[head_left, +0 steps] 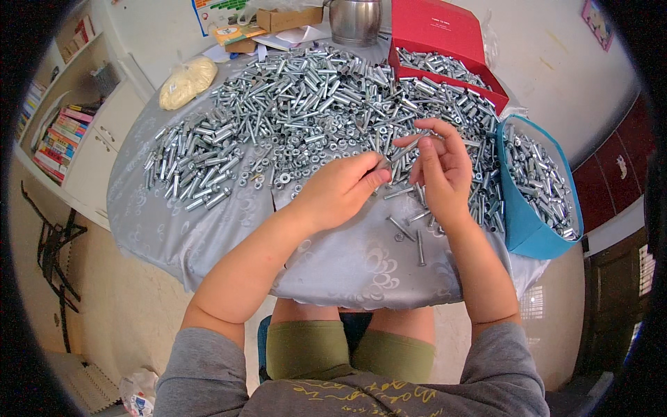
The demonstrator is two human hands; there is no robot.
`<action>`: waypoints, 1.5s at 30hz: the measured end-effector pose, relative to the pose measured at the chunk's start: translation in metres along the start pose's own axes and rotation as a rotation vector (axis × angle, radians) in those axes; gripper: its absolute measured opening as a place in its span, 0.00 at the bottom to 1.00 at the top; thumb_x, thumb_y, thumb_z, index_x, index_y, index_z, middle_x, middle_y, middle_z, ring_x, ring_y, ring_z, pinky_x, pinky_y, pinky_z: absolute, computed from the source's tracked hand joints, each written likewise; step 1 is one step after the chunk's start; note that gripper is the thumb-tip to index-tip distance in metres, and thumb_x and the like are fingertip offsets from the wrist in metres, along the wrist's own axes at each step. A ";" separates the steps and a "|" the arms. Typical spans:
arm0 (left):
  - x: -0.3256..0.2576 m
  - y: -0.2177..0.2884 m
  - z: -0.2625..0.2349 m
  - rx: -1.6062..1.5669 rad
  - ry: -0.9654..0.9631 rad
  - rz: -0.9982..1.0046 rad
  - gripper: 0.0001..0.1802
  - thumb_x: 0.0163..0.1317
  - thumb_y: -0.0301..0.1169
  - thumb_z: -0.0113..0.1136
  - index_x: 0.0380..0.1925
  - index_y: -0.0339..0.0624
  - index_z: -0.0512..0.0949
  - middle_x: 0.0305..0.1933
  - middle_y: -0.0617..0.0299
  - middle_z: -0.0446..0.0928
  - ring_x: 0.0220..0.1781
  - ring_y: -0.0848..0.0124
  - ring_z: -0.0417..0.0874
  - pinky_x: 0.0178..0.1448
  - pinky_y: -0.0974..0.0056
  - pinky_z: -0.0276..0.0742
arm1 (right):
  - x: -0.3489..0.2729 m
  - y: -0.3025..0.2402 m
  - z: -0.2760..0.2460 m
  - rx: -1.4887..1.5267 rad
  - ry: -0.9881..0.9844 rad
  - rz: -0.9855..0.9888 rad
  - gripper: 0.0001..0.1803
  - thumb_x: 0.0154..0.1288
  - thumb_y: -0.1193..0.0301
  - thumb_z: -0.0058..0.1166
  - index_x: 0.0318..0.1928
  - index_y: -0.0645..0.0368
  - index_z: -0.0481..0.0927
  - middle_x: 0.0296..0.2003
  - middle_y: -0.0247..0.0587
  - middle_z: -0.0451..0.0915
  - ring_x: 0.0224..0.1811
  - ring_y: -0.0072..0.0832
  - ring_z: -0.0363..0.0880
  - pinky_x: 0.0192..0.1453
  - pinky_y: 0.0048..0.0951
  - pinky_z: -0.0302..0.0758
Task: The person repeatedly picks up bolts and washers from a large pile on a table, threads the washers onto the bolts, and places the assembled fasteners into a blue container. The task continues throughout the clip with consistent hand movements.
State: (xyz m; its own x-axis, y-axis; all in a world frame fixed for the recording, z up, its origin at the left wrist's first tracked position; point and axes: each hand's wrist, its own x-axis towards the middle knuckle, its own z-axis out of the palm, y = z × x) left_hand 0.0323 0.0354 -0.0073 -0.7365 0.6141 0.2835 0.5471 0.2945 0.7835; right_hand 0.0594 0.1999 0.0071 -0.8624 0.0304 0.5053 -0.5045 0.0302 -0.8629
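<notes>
Both my hands are raised over the table in front of a large heap of metal bolts (306, 87). My right hand (445, 174) pinches a silver bolt (406, 150) between thumb and fingers, with its other fingers curled loosely. My left hand (340, 191) is closed at the bolt's other end, thumb against forefinger on a small metal piece (383, 164); its kind is mostly hidden. Loose nuts (285, 178) lie scattered just beyond my left hand. Below my right hand, a few single bolts (420, 249) rest on the grey tablecloth (333, 271).
A blue fabric bin (538, 233) full of bolts stands at the right edge. Behind the heap is an open red box (441, 31) holding more bolts. A metal mug (354, 21), a cardboard box (290, 17) and a bag of pale yellowish stuff (187, 83) are farther back.
</notes>
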 end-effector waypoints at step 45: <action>0.007 -0.036 -0.039 -1.124 0.496 -0.297 0.16 0.63 0.45 0.36 0.35 0.48 0.68 0.23 0.72 0.59 0.24 0.79 0.57 0.28 0.74 0.55 | 0.024 0.022 -0.050 -0.835 0.117 -0.037 0.12 0.54 0.62 0.49 0.28 0.58 0.77 0.16 0.42 0.73 0.17 0.34 0.72 0.22 0.29 0.66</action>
State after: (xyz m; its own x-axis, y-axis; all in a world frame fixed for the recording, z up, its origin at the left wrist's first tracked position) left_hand -0.0077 0.0008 -0.0121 -0.9757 0.2193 0.0017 -0.1243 -0.5592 0.8197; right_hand 0.0294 0.2508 0.0009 -0.8129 0.1161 0.5708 -0.2966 0.7608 -0.5772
